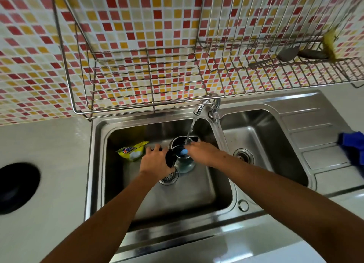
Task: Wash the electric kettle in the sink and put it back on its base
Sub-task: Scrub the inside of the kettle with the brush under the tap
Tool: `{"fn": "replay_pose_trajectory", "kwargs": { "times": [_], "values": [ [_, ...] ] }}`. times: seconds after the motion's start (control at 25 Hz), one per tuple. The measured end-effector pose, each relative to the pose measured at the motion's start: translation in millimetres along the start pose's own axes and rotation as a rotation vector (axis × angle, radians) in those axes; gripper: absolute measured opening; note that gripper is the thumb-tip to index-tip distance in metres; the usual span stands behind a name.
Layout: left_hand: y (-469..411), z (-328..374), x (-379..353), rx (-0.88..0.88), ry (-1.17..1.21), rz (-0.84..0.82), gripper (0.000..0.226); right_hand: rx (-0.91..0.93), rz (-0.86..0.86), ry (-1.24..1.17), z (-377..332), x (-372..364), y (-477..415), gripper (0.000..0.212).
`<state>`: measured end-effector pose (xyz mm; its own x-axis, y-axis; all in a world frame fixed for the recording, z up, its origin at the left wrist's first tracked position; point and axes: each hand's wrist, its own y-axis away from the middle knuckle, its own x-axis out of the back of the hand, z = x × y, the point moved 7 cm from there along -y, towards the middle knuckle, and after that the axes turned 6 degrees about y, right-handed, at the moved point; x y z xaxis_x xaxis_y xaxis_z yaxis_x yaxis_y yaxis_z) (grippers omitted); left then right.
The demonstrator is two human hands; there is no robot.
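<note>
No words, brand names or numbers can be read anywhere in the view. The only printed item is the yellow packet (132,151) lying in the left basin of the sink (177,231). Its left part carries a logo in blue, red and orange, with a white patch beside it, but the lettering is too blurred and small to make out.

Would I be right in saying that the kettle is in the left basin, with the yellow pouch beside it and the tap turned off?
Not quite: the tap is running, its stream falling into the open kettle, as the head view shows. The rest holds: the kettle is in the left basin, with the yellow pouch beside it.
</note>
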<state>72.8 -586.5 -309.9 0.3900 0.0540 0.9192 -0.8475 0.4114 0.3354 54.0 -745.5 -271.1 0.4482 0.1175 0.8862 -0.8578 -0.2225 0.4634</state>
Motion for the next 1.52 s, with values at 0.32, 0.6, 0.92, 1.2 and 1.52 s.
{"fn": "replay_pose_trajectory", "kwargs": {
  "times": [0.32,0.6,0.92,1.2,1.52],
  "values": [
    [9.2,11.4,16.2,-0.065,-0.013,0.036,0.072,0.023,0.063,0.256,-7.5,10.6,-28.6,0.031],
    [4.0,4.8,5.3,-0.004,0.033,0.022,0.083,-0.044,-0.121,-0.110,-7.4,-9.9,-25.9,0.025],
    [-0.9,3.1,0.5,-0.036,0.001,0.069,0.087,-0.147,-0.037,0.039,3.5,7.3,-25.5,0.028],
    [1.5,2.8,2.2,-0.036,0.013,0.077,0.080,-0.085,-0.007,-0.089,-7.5,-2.4,-26.7,0.028],
    [-3.0,-0.6,-6.5,-0.022,0.019,0.059,0.084,-0.118,-0.096,-0.083,-4.5,6.2,-25.0,0.025]
  ]
}}
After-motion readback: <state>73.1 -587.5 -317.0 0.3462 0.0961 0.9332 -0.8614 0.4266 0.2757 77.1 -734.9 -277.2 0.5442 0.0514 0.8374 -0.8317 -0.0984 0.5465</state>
